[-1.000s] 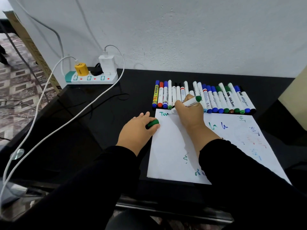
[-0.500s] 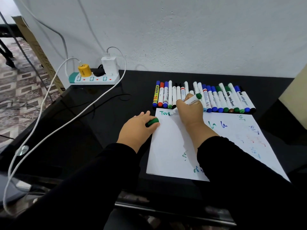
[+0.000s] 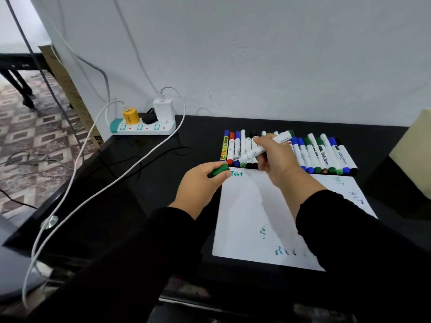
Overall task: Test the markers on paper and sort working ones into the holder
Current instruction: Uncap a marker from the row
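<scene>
My right hand (image 3: pixel 276 159) grips an uncapped white marker with a green end (image 3: pixel 265 145), lifted above the top of the white paper (image 3: pixel 247 217), its tip pointing left and down. My left hand (image 3: pixel 200 183) pinches the green cap (image 3: pixel 219 170) just left of the paper's top corner, beside the green word "Test" (image 3: pixel 237 174). A row of several capped markers (image 3: pixel 314 157) lies side by side behind the paper, partly hidden by my right hand. No holder is in view.
The black table (image 3: pixel 140 183) meets a white wall. A power strip (image 3: pixel 142 128) with a yellow plug and a white charger sits at the back left; its white cable (image 3: pixel 98 194) trails across the table. A beige box (image 3: pixel 412 157) stands at the right edge.
My right hand has lifted the marker off the paper after writing "Test". My left hand with the cap has risen and turned toward the marker's tip.
</scene>
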